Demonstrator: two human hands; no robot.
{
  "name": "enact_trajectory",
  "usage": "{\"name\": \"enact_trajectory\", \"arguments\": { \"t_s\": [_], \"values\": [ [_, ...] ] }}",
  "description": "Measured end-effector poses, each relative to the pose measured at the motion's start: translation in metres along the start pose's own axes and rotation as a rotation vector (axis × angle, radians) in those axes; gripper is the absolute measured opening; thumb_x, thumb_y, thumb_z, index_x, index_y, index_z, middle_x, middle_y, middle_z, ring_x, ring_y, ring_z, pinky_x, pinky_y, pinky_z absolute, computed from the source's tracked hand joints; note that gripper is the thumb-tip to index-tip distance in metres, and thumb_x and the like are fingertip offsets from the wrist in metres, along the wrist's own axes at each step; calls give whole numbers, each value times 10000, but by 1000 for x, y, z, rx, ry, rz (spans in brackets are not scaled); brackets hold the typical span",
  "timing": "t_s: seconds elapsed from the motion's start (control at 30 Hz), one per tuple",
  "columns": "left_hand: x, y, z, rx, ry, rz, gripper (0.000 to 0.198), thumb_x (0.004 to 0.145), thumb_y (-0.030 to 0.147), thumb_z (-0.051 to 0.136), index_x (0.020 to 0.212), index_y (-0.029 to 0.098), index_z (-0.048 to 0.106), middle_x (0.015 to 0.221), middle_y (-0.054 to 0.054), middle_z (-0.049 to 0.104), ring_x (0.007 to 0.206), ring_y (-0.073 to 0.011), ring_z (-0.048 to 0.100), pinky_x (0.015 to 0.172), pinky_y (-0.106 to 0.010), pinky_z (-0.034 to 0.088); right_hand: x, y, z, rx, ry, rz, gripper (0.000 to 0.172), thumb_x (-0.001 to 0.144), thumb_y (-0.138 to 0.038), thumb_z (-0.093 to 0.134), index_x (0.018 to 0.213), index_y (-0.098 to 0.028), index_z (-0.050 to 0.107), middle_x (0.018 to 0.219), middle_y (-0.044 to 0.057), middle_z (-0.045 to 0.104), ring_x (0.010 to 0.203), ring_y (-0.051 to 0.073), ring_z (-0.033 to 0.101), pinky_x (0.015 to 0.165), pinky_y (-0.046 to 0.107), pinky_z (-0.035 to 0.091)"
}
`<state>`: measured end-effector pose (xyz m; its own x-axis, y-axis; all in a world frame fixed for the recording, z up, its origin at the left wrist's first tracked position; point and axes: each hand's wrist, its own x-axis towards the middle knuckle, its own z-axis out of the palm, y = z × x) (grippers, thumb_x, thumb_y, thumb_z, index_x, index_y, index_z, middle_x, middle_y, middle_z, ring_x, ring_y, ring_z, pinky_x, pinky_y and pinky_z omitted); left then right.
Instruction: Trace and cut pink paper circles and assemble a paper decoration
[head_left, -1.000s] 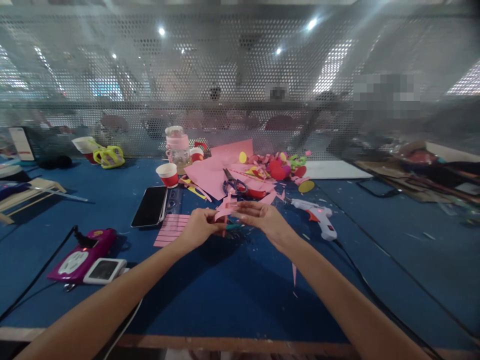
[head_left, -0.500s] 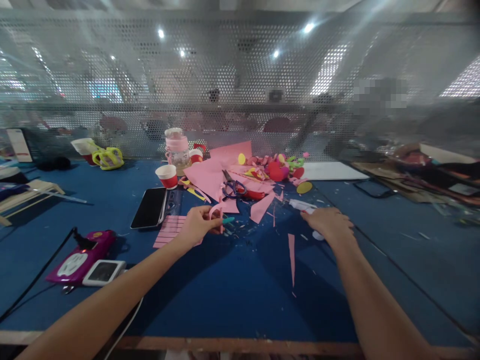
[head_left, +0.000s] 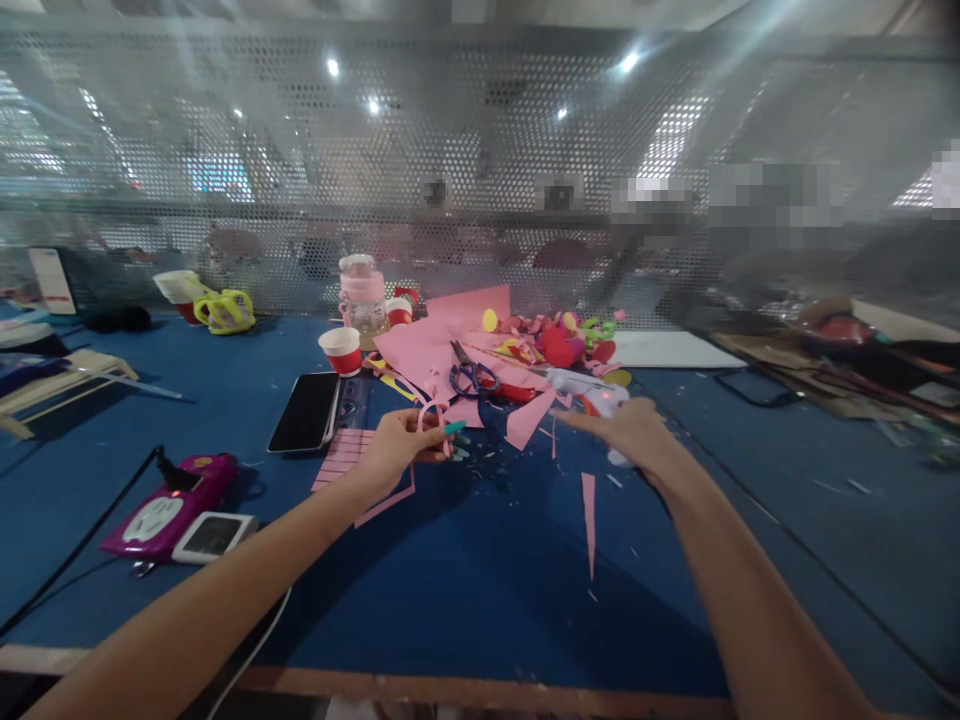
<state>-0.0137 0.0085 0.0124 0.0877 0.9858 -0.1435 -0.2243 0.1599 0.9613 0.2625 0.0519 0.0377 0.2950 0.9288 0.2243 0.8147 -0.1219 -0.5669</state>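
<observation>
My left hand (head_left: 405, 445) pinches a curled pink paper strip (head_left: 433, 408) between thumb and fingers, the strip bent into a loop above them. My right hand (head_left: 637, 438) is closed round the handle of a white glue gun (head_left: 585, 386), index finger stretched to the left. A small red light glows on the gun's body, and its nozzle points left over the paper scraps. Under my left wrist lie a lined pink paper sheet (head_left: 341, 458) and a thin pink strip (head_left: 386, 508). Scissors (head_left: 472, 372) with dark blue handles rest on pink paper (head_left: 420, 345) between my hands.
A black-screened phone (head_left: 304, 412) lies left of my left hand, near a red-and-white paper cup (head_left: 341, 352) and a pink-topped bottle (head_left: 363, 295). A purple power strip (head_left: 169, 510) sits at left. Behind stands a perforated metal panel (head_left: 487, 150). A pink sliver (head_left: 589, 525) lies in front.
My right hand has raised the glue gun and turned it, its body now higher and its index finger extended. My left hand still holds the strip; the view has shifted slightly.
</observation>
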Motion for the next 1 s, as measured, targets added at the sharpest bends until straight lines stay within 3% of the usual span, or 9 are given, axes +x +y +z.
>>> {"name": "enact_trajectory", "arguments": {
  "t_s": [0.03, 0.17, 0.4, 1.0],
  "values": [
    [0, 0, 0, -9, -2, -3, 290, 554, 230, 753, 727, 89, 567, 558, -19, 629, 466, -85, 587, 484, -185, 517, -10, -11, 4, -26, -1, -1, 639, 422, -551, 693, 851, -115, 510, 855, 162, 504, 886, 357, 478, 710, 464, 414],
    [1, 0, 0, -11, -2, 1, 306, 537, 243, 764, 720, 88, 574, 543, -12, 620, 468, -84, 586, 481, -179, 517, -49, -45, 23, 6, 174, -261, 527, 556, -445, 606, 906, -104, 409, 925, 139, 400, 952, 312, 412, 793, 480, 401],
    [1, 0, 0, -8, 0, 4, 308, 542, 262, 763, 727, 93, 584, 523, 7, 601, 483, -84, 590, 494, -177, 520, -74, -57, 40, 20, 302, -539, 506, 679, -299, 538, 1046, -99, 253, 1036, 174, 300, 1056, 334, 336, 794, 515, 412],
    [0, -3, 3, -9, 13, -21, 257, 573, 192, 747, 727, 88, 569, 538, -8, 622, 477, -96, 602, 478, -182, 522, -81, -60, 49, -72, 259, -574, 606, 681, -127, 500, 1159, -71, 130, 1078, 221, 258, 950, 343, 465, 609, 450, 497]
  ]
}}
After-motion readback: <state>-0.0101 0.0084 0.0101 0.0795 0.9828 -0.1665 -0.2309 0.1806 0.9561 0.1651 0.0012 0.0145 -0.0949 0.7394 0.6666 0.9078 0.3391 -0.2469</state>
